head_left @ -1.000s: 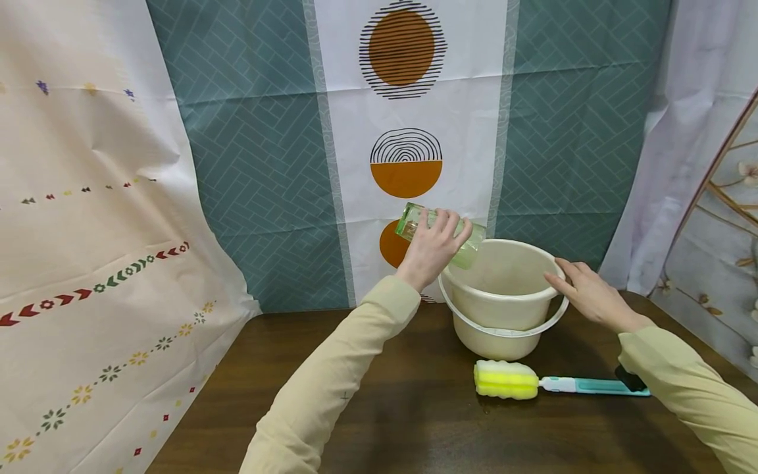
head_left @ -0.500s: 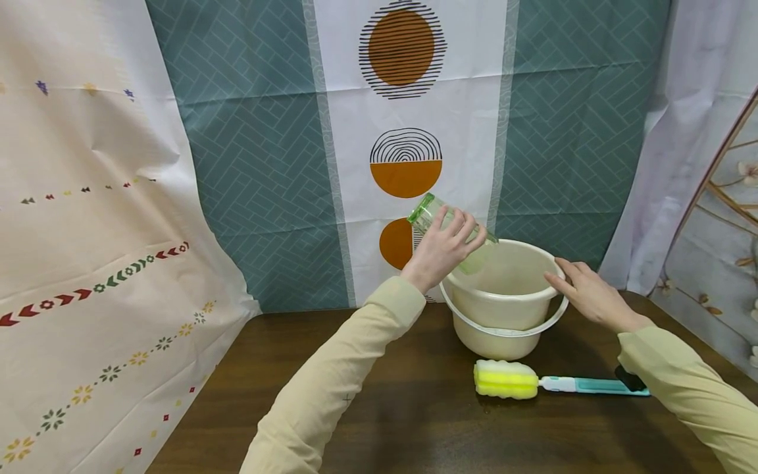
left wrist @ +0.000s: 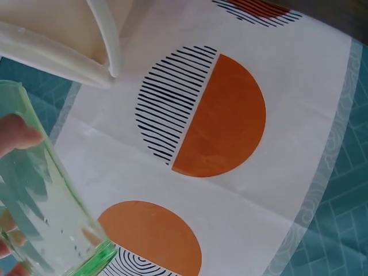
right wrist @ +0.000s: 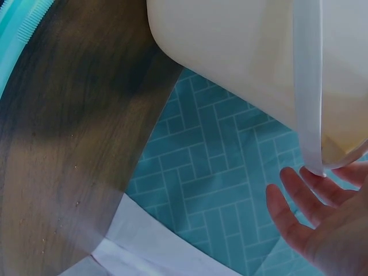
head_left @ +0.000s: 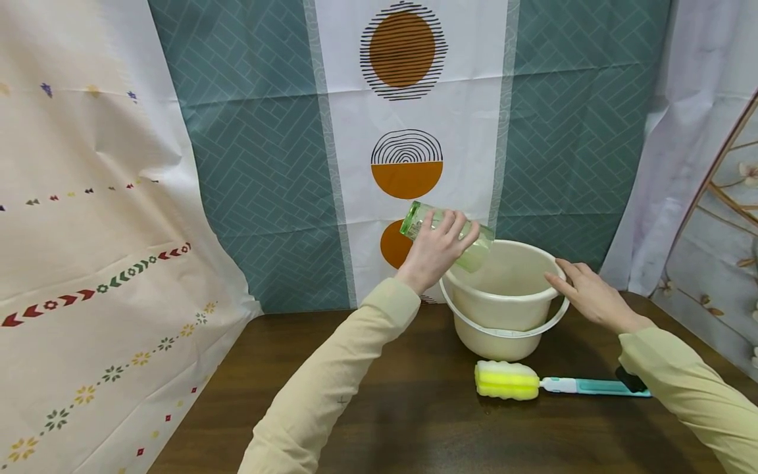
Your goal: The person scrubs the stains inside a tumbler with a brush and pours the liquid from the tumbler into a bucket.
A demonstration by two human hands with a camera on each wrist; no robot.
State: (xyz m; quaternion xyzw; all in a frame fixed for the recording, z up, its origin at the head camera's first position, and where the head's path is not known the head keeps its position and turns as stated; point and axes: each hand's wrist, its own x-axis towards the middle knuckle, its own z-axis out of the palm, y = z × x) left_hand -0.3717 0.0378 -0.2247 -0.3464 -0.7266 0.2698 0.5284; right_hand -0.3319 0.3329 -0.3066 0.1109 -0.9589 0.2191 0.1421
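My left hand point(head_left: 435, 247) grips a clear green drinking glass point(head_left: 478, 253). The glass is tilted, its base up to the left and its mouth lowered over the left rim of a cream bucket point(head_left: 494, 309). In the left wrist view, small droplets show on the wall of the green glass point(left wrist: 60, 230); only parts of some fingers point(left wrist: 17, 135) are seen there. At the bucket's right rim, my right hand point(head_left: 592, 296) holds the edge lightly, thumb over the inside and fingers outside. The right wrist view shows those fingers point(right wrist: 305, 198) beside the white handle point(right wrist: 309, 86).
A bottle brush point(head_left: 506, 380) with a yellow and white sponge head and a teal handle lies on the dark wooden table point(head_left: 426, 421) in front of the bucket. Patterned cloths point(head_left: 260, 164) hang behind and at both sides. Small drops dot the wood near the brush.
The glass in my left hand swung up and right towards the bucket, then dipped back down and left, still tilted. The right hand, bucket and brush have stayed in place.
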